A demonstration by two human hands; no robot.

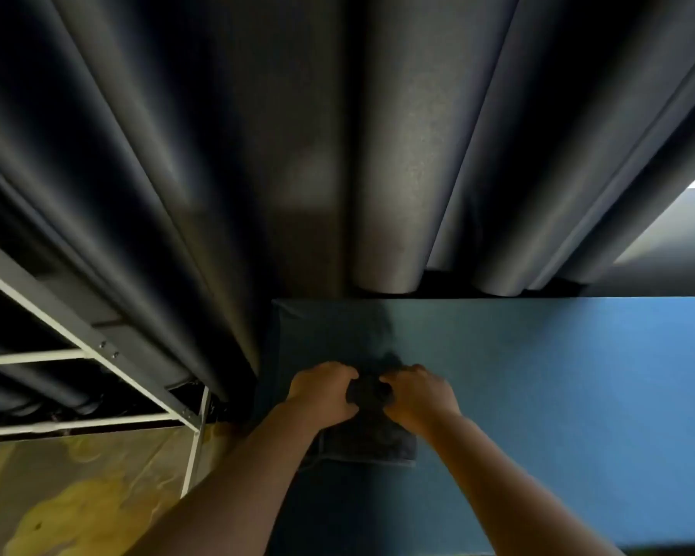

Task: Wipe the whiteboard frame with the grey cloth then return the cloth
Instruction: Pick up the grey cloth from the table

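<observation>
A: Where is the grey cloth (pixel 368 439) seen?

B: It is laid on the blue bench (pixel 558 395), near its left end, with its upper part bunched between the two hands and its lower part spread flat, a hemmed edge showing nearest the camera.

A: How is it held?

B: The grip of the left hand (pixel 325 391) is closed on the bunched fabric from the left, and the grip of the right hand (pixel 418 395) is closed on it from the right; the fingers are curled into the cloth.

A: Which step is judged to be in hand?

B: It cannot be told for certain. Either the cloth is being gathered for wiping or it is being set back; no whiteboard face is recognised, though a pale metal frame (pixel 97 355) is seen to the left, beside the dark curtain (pixel 217 154).

A: What is called for next?

B: If wiping is pending, the cloth is to be lifted and carried left to that frame. If not, both grips are to be released.

A: How does the cloth look?

B: Dark, soft, faintly textured, shadowed.
</observation>
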